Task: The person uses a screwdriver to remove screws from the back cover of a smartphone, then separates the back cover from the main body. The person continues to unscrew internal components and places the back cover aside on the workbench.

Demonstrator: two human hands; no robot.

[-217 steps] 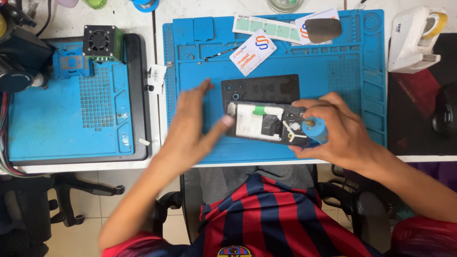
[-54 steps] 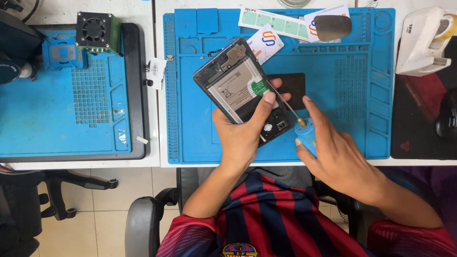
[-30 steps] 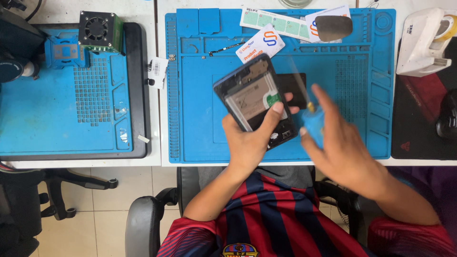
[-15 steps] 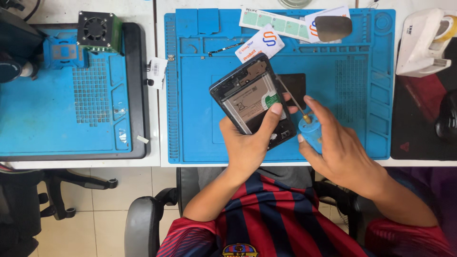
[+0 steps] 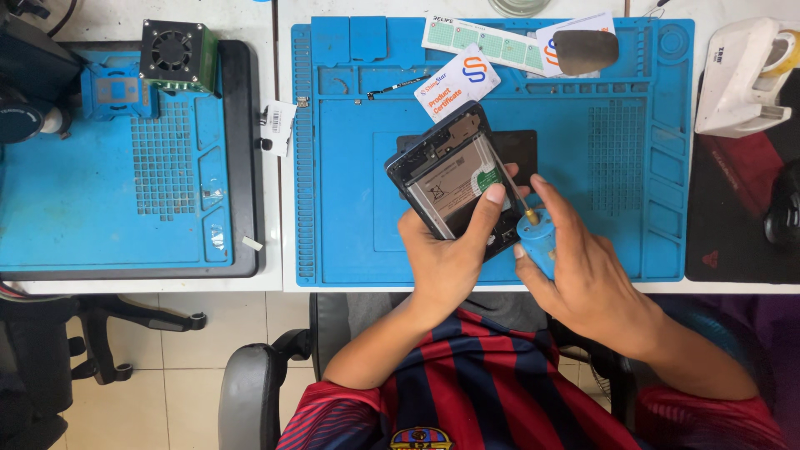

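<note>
The left hand [image 5: 446, 258] grips the open phone [image 5: 454, 179] above the mat [image 5: 633, 208], tilted up-left. The right hand [image 5: 583, 271] pinches a screwdriver [image 5: 533, 229], tip touching the phone's right edge.

Left hand [image 5: 446, 258] lifted the opened phone [image 5: 454, 179] off the blue mat [image 5: 633, 208]; right hand [image 5: 583, 275] brought the screwdriver [image 5: 533, 233] tip onto it.

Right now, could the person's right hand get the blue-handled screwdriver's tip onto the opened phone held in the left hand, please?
Probably yes: the right hand holds the blue-handled screwdriver beside the opened phone, tip already at its edge; only the left hand's fingertip sits nearby.
</note>
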